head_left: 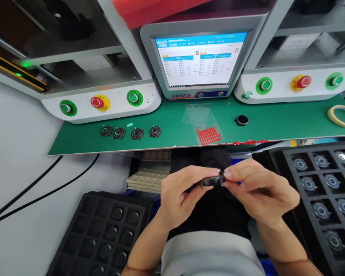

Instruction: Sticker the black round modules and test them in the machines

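Observation:
Over my lap, my left hand [184, 191] grips a dark round watch case [212, 181], seen edge-on with its lugs pointing down. The fingers of my right hand [255, 188] are pinched at the case's right edge; whether they hold some small part there is hidden. On the green bench ahead, several watch cases [137, 133] lie in a row with their backs up. Another watch [242, 120] rests face up farther right. Between them is a clear plastic sheet bearing small red stickers [208, 135].
A black foam tray [83, 214] with round watches stands at lower left; another tray [313, 199] holding watch cases is at right. Behind the bench edge are a monitor [201, 61] and two machines with green buttons and red stops [97, 102]. A tape roll [342, 116] lies far right.

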Tool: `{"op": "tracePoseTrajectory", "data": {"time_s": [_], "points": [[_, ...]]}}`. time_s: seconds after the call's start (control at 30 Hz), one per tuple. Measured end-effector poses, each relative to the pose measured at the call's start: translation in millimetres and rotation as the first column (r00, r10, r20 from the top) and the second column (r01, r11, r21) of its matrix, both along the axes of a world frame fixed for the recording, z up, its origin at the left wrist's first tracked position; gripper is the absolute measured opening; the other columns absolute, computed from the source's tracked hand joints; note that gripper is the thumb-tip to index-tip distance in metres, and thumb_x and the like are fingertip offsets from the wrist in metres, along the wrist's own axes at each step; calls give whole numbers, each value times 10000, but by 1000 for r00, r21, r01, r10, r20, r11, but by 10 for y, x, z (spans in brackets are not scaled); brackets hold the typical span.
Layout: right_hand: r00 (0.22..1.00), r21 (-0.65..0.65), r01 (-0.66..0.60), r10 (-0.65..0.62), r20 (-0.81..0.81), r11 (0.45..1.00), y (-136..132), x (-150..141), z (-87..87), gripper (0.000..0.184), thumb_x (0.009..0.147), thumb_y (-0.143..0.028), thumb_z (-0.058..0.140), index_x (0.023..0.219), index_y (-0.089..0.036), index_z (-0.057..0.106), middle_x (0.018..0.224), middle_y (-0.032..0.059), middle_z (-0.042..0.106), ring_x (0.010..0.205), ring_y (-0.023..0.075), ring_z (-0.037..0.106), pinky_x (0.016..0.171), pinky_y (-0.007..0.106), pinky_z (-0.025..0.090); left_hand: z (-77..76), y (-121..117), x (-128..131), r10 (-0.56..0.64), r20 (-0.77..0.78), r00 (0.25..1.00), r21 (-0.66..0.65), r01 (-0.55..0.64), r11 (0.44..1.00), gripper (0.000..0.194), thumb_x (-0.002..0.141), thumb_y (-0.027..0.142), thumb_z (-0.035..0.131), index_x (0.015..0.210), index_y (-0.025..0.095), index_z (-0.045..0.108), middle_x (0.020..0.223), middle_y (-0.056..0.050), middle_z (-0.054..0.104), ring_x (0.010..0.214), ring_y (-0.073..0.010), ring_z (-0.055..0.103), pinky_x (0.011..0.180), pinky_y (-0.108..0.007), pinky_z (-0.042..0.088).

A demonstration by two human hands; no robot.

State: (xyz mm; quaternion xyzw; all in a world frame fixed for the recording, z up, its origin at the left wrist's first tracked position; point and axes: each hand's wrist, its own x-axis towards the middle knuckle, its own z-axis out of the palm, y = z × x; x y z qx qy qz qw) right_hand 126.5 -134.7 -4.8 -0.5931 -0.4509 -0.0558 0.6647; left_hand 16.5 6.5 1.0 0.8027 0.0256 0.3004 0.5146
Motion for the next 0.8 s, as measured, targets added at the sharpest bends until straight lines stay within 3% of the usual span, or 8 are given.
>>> {"op": "tracePoseTrajectory", "data": {"time_s": [0.13, 0.27, 0.43, 0.53, 0.67, 0.8], "points": [[997, -12, -55, 54, -58, 998, -24, 35, 41, 294, 697, 36, 753, 789, -218, 636, 775, 4, 745, 708, 170, 704, 612, 318, 595, -6, 19, -4, -49, 0, 999, -39, 49, 998, 259, 886, 133, 644, 1119, 234, 696, 978, -22, 768, 827, -124, 722, 750, -190, 571], [962, -81, -209, 190, -198, 974, -49, 135, 161, 225, 745, -29, 748, 743, -214, 620, 724, -1, 720, 637, 150, 672, 579, 302, 568, -15, 28, -12, -93, -18, 995, -102, 91, 991, 218, 909, 196, 625, 1107, 241, 706, 973, -30, 769, 835, -135, 723, 725, -194, 560], [945, -131, -308, 287, -157, 942, -63, 182, 226, 272, 786, -30, 695, 694, -213, 516, 756, -9, 691, 639, 132, 638, 592, 308, 547, -11, -8, -6, -121, 9, 993, -149, 121, 981, 203, 927, 248, 608, 1104, 233, 706, 960, -42, 769, 814, -137, 723, 725, -209, 568], [966, -111, -258, 254, -55, 960, -62, 141, 163, 316, 767, 0, 671, 666, -213, 460, 783, -11, 673, 660, 131, 631, 630, 342, 571, -15, -73, 12, -65, 69, 996, -137, 74, 988, 201, 934, 245, 600, 1108, 218, 697, 964, -44, 771, 835, -140, 728, 735, -212, 573], [993, -45, -101, 103, 65, 994, -66, 59, 55, 376, 738, 29, 669, 630, -221, 409, 804, -38, 690, 700, 134, 660, 730, 384, 607, -48, -141, 40, -14, 151, 988, -134, 35, 990, 216, 931, 206, 600, 1133, 202, 676, 1001, -45, 769, 902, -143, 727, 793, -229, 578], [999, -24, 43, -43, 4, 999, -83, -6, 29, 339, 720, -65, 776, 724, -259, 498, 871, -13, 734, 679, 156, 689, 643, 354, 621, -78, -129, 49, -31, 189, 981, -143, 58, 988, 231, 923, 187, 610, 1147, 188, 666, 1018, -63, 765, 908, -144, 723, 793, -234, 580]]}}
